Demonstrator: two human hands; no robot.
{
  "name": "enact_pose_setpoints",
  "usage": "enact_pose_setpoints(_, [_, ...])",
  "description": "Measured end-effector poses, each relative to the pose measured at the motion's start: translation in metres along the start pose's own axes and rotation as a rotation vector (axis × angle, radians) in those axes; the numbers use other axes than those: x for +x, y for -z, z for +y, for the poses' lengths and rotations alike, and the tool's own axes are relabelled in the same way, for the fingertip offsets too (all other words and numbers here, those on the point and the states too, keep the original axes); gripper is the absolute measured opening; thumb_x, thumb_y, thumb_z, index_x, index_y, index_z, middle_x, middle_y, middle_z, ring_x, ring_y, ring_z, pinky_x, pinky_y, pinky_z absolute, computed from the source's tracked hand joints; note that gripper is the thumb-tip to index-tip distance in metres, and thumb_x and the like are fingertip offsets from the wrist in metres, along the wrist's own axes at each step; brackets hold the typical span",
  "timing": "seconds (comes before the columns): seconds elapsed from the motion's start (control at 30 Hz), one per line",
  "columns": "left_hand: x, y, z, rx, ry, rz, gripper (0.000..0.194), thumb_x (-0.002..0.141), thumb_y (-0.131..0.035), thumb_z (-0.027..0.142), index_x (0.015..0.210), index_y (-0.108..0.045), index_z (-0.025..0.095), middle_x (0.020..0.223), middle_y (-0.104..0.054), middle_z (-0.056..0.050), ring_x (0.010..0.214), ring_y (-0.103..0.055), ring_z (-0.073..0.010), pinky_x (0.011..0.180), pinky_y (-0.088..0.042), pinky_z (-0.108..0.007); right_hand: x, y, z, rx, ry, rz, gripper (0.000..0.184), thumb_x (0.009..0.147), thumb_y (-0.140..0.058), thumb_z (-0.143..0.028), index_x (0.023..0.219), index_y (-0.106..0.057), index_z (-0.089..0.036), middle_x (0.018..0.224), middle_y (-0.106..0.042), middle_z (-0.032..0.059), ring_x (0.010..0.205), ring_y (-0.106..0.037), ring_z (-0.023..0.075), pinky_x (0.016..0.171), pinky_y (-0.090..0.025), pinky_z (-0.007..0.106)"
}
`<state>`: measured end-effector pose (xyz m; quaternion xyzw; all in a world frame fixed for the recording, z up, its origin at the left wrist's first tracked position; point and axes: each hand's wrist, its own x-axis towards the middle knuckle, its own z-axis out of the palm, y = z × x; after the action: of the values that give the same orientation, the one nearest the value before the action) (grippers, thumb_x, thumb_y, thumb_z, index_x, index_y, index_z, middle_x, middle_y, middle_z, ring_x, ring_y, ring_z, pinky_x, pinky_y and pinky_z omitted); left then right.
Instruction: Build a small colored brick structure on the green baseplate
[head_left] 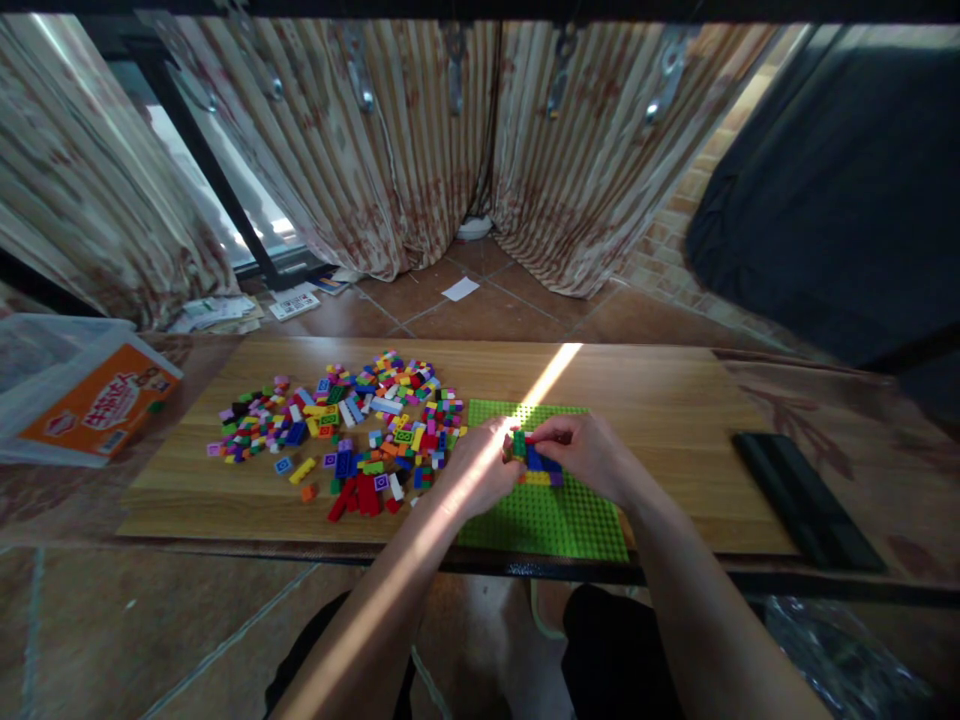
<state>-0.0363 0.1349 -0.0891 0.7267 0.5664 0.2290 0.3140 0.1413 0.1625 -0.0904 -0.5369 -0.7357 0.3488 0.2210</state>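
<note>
A green baseplate [577, 520] lies on the wooden board, with a small structure of toy bricks [541, 462] on it. Blue, green, yellow and purple bricks show in that structure. My left hand [484, 470] closes on its left side, thumb and fingers around a green brick [519, 444]. From the right, my right hand [589, 450] pinches at the top, where a bit of a red brick [529, 440] shows at the fingertips. My fingers partly cover the bricks, so how the red one sits cannot be made out.
Loose bricks [382, 405] of many colours spread over the left half of the wooden board [660, 400]. A clear plastic tub [75, 400] with an orange label stands at the far left. A dark flat object [806, 500] lies on the right. Curtains hang behind.
</note>
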Motion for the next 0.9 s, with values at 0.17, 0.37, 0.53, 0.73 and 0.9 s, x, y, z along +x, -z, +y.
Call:
enact_pose_setpoints(0.17, [0.0001, -0.0014, -0.0033, -0.011, -0.017, 0.001, 0.044, 0.07, -0.064, 0.02, 0.114, -0.058, 0.019, 0.09, -0.068, -0.004, 0.074, -0.062, -0.0179, 0.07, -0.048, -0.03, 0.0006, 0.0004, -0.0024, -0.059, 0.003, 0.022, 0.015, 0.077, -0.061, -0.023, 0.079, -0.076, -0.023, 0.071, -0.072, 0.0014, 0.062, -0.062, 0.0147, 0.057, -0.046, 0.029])
enact_pose_setpoints(0.37, [0.0, -0.002, -0.0042, -0.054, -0.031, 0.0, 0.059, 0.064, -0.072, 0.028, 0.12, -0.057, 0.016, 0.092, -0.066, -0.007, 0.077, -0.062, -0.02, 0.073, -0.05, -0.033, -0.0018, 0.0085, 0.0011, -0.105, -0.01, 0.067, 0.015, 0.076, -0.063, -0.031, 0.069, -0.074, -0.021, 0.062, -0.069, 0.0019, 0.055, -0.057, 0.0134, 0.051, -0.04, 0.028])
enact_pose_setpoints(0.53, [-0.0003, -0.0059, -0.0045, -0.071, -0.019, 0.041, 0.062, 0.061, -0.075, 0.033, 0.118, -0.058, 0.018, 0.096, -0.066, -0.007, 0.082, -0.062, -0.022, 0.073, -0.049, -0.035, -0.004, 0.0078, 0.0002, -0.157, -0.077, 0.036, 0.017, 0.074, -0.065, -0.034, 0.065, -0.073, -0.022, 0.055, -0.066, 0.0017, 0.048, -0.053, 0.0129, 0.046, -0.034, 0.028])
enact_pose_setpoints(0.73, [0.0001, -0.0076, -0.0045, -0.026, -0.02, 0.038, 0.056, 0.064, -0.074, 0.033, 0.116, -0.058, 0.018, 0.096, -0.066, -0.007, 0.08, -0.062, -0.0205, 0.07, -0.049, -0.032, -0.0021, 0.0054, -0.0034, -0.18, -0.113, 0.028, 0.018, 0.075, -0.065, -0.036, 0.067, -0.074, -0.022, 0.06, -0.068, 0.0023, 0.053, -0.056, 0.0143, 0.049, -0.035, 0.028])
enact_pose_setpoints(0.9, [0.0001, -0.006, -0.003, -0.026, -0.014, 0.023, 0.052, 0.065, -0.073, 0.032, 0.113, -0.058, 0.019, 0.086, -0.064, -0.003, 0.076, -0.061, -0.0188, 0.069, -0.047, -0.031, -0.0024, 0.0056, -0.0019, -0.191, -0.09, 0.061, 0.016, 0.073, -0.066, -0.034, 0.064, -0.073, -0.022, 0.055, -0.066, 0.0013, 0.05, -0.054, 0.0133, 0.046, -0.033, 0.027])
